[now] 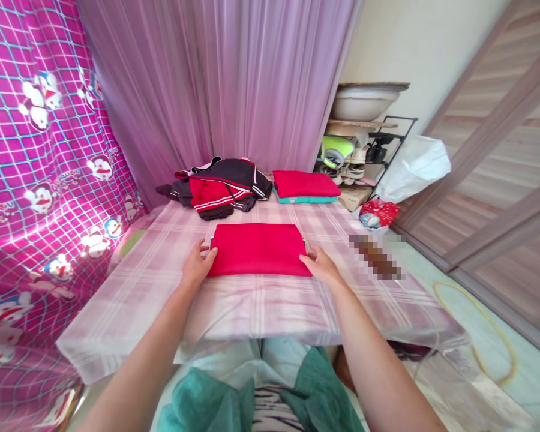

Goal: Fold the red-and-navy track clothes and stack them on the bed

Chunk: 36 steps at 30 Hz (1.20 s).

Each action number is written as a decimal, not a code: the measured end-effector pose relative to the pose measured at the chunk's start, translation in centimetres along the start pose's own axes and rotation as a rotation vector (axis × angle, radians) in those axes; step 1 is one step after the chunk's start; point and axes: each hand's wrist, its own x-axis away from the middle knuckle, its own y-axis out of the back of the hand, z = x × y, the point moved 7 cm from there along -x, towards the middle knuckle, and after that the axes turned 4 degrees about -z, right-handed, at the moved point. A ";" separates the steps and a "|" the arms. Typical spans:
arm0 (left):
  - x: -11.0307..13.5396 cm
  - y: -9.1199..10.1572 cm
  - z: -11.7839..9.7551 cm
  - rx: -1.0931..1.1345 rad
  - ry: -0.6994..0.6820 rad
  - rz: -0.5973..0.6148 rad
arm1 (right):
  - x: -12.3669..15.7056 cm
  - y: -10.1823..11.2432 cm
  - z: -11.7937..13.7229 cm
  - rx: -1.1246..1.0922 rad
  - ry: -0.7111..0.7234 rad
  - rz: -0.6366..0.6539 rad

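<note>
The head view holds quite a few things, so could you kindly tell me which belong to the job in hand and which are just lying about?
Seemingly in the job:
folded red cloth, left hand and right hand at its ends
folded stack, red on teal
loose dark-and-red clothes

Probably just lying about:
pale basin
white bag
red bag

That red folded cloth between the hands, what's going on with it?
A person has the left hand and right hand at opposite ends of the red folded cloth, thumbs at its edges; how firmly they grip is hard to tell. It lies on a plaid cover. Behind it are a loose heap of dark and red clothes and, to the right, another red folded piece atop a teal one.
</note>
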 end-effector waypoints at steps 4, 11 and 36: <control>-2.6 -0.5 -0.1 0.082 0.145 0.061 | -2.2 0.9 2.2 0.161 -0.018 -0.021; -5.8 -3.2 -1.1 0.129 0.143 0.062 | -3.6 0.3 5.1 0.233 0.003 -0.035; 1.2 -10.4 -10.0 -0.495 -0.538 0.190 | 0.9 -6.1 12.9 0.513 0.491 -0.003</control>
